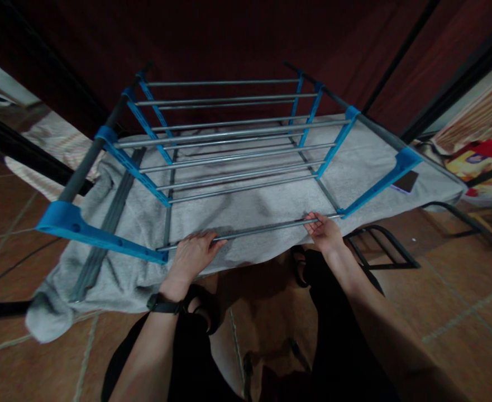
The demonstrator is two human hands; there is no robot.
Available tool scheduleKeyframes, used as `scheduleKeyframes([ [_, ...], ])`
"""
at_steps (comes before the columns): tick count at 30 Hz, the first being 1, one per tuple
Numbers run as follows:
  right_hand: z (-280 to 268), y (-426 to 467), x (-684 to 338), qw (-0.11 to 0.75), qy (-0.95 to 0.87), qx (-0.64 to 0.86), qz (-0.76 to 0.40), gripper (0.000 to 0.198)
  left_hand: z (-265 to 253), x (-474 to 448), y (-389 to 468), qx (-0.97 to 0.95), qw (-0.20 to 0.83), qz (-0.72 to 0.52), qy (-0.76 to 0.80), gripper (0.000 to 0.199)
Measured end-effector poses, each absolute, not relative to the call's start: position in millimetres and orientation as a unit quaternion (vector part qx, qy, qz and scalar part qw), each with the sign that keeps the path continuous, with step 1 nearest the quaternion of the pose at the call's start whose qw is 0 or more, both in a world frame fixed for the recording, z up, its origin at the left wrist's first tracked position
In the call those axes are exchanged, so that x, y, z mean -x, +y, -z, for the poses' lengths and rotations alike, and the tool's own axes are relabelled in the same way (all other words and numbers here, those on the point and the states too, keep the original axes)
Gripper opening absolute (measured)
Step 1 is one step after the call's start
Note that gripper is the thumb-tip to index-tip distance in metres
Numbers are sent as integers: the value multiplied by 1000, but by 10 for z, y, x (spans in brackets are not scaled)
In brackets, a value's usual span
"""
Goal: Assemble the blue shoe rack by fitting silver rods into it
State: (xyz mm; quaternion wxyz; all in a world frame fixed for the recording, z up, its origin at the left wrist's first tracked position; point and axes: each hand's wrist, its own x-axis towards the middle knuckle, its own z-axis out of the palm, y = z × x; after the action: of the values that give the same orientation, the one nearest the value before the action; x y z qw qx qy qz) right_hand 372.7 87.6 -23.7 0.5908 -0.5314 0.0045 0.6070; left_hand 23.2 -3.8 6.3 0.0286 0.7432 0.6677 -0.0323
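Note:
A drying rack (229, 134) with grey metal rods and blue plastic brackets lies on a grey towel (262, 206) spread over a low surface. Both my hands grip the nearest grey rod (262, 228), which runs between two blue brackets. My left hand (193, 252), with a dark watch on its wrist, holds the rod near its left end. My right hand (323, 230) holds it close to the right blue bracket (380, 181). The left blue bracket (95, 234) sits just left of my left hand.
A dark phone (405, 181) lies on the towel at the right. Black metal frame pieces (380, 245) stand on the brown tiled floor (459, 290) to the right. A red and yellow package (480, 162) sits at far right. My sandalled feet are below.

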Motion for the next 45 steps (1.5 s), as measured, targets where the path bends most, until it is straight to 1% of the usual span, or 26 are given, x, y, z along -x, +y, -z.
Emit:
scheduleKeyframes([
  [8, 231, 871, -3729, 580, 1, 539, -610, 23, -22, -275, -54, -745, 38, 11, 666, 44],
  [16, 236, 888, -3739, 576, 0, 546, -609, 25, 35, -263, -52, -755, 7, 8, 655, 45],
  [25, 247, 918, -3762, 572, -8, 553, -606, 24, 60, -285, -36, -756, 12, -13, 654, 46],
  [32, 229, 904, -3773, 549, -27, 560, -620, 26, 87, -313, -21, -761, -7, -1, 649, 49],
  [39, 237, 906, -3765, 552, -28, 562, -615, 23, 147, -334, -13, -756, -7, -4, 654, 49],
  [45, 260, 911, -3742, 557, -40, 565, -608, 26, 185, -331, -8, -753, -12, 6, 658, 47],
])
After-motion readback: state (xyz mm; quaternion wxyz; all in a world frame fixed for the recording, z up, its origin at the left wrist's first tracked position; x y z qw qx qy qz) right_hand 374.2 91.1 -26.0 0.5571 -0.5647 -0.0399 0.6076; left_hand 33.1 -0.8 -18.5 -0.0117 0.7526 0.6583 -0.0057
